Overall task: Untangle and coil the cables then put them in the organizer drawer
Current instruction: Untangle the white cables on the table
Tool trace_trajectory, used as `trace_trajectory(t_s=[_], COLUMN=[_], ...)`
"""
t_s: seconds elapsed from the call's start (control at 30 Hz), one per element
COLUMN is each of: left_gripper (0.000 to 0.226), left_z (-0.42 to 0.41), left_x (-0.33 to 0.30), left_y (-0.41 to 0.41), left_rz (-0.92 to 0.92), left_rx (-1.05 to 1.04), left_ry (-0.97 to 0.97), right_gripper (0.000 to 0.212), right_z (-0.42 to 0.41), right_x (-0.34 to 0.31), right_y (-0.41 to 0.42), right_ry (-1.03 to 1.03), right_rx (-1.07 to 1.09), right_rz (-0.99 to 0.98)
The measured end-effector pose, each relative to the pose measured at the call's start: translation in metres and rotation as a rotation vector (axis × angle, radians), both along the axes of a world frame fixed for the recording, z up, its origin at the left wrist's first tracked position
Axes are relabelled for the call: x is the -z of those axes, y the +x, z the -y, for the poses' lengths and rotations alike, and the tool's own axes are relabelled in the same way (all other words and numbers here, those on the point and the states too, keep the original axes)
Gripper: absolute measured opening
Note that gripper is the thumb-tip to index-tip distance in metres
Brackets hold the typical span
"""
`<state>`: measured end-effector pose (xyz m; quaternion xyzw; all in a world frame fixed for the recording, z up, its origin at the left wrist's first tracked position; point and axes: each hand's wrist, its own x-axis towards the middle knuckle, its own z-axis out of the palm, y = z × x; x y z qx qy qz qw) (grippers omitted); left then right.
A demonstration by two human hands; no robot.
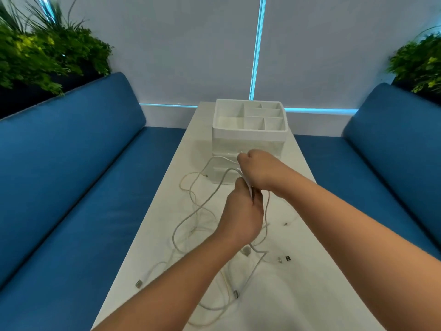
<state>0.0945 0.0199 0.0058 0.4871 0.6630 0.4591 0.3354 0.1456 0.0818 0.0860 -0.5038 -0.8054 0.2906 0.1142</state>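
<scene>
Both hands' grip: left hand and right hand holding white cable above bench, near organizer.

Both hands raised over white table, close together. Left hand grips bundle of white cable, fingers curled round it. Right hand just beyond, fist closed on same cable near its upper end. Loose loops hang from hands, trail across table to left. More tangled cables lie nearer camera, plug ends scattered. White organizer stands at table's far end, top compartments open. Blue benches flank table; green plants in corners.
</scene>
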Motion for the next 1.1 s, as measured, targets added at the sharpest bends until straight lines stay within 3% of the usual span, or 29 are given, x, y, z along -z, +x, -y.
trace_trajectory(t_s=[0.1,0.27,0.43,0.57,0.63,0.73,0.83,0.97,1.1], left_gripper=[0.021,0.025,0.049,0.104,0.116,0.089,0.041,0.017,0.019], left_z=[-0.002,-0.003,0.004,-0.005,-0.012,-0.024,-0.033,-0.03,-0.019], left_x=[0.003,-0.001,-0.009,-0.008,-0.01,-0.013,-0.018,-0.025,-0.043], left_y=[0.003,-0.008,-0.032,-0.056,-0.063,-0.07,-0.075,-0.078,-0.08], left_rz=[0.004,0.119,0.669,1.163,1.221,1.147,1.206,1.323,1.235], left_rx=[0.023,0.176,0.49,0.433,0.351,0.027,-0.145,-0.116,0.08], left_ry=[-0.082,-0.109,-0.169,-0.303,-0.363,-0.289,-0.082,0.04,-0.059], right_gripper=[0.038,0.046,0.037,0.03,0.035,0.041,0.038,0.052,0.033], right_z=[0.0,-0.01,-0.016,-0.016,-0.015,-0.015,-0.012,-0.015,-0.023], right_x=[0.012,0.019,0.023,0.023,0.023,0.024,0.026,0.021,0.003], right_y=[-0.001,-0.001,0.009,0.015,0.017,0.021,0.025,0.022,0.009], right_ry=[-0.135,-0.072,-0.084,-0.068,-0.059,-0.108,-0.219,-0.261,-0.108], right_rx=[-0.048,-0.071,-0.114,-0.183,-0.22,-0.284,-0.302,-0.054,-0.005], right_rz=[-0.046,-0.141,-0.278,-0.277,-0.284,-0.295,-0.254,-0.328,-0.416])
